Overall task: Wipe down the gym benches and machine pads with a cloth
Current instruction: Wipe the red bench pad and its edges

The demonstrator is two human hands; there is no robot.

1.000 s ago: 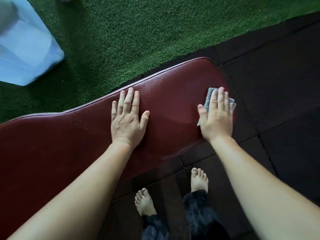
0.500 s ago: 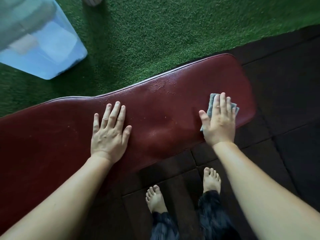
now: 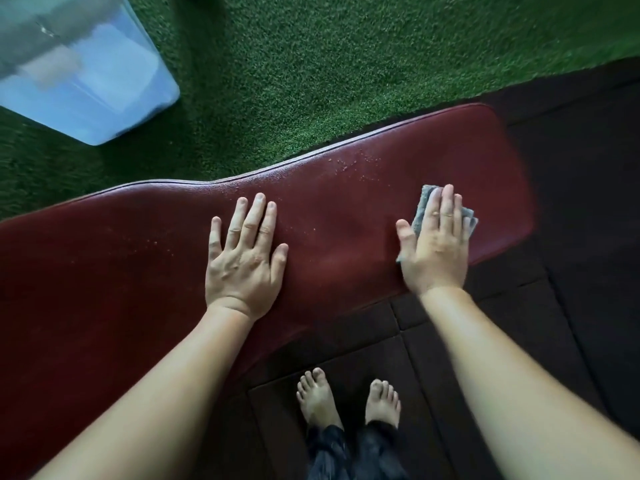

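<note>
A dark red padded gym bench (image 3: 138, 258) runs across the view from the lower left to the right. My right hand (image 3: 434, 244) lies flat near the bench's right end, pressing a small grey cloth (image 3: 420, 206) onto the pad; most of the cloth is hidden under the palm and fingers. My left hand (image 3: 244, 261) rests flat on the middle of the pad, fingers spread, holding nothing. Small water droplets (image 3: 349, 164) speckle the pad near its far edge, between the two hands.
Green artificial turf (image 3: 329, 64) lies beyond the bench. A translucent pale blue plastic box (image 3: 86, 81) stands on the turf at the upper left. Dark rubber floor tiles (image 3: 571, 306) cover the near and right side, with my bare feet (image 3: 346, 400) on them.
The view has swung, so more of the bench's right end shows. My right hand with the cloth has slid left, away from the right end. My left hand stays flat on the pad.
</note>
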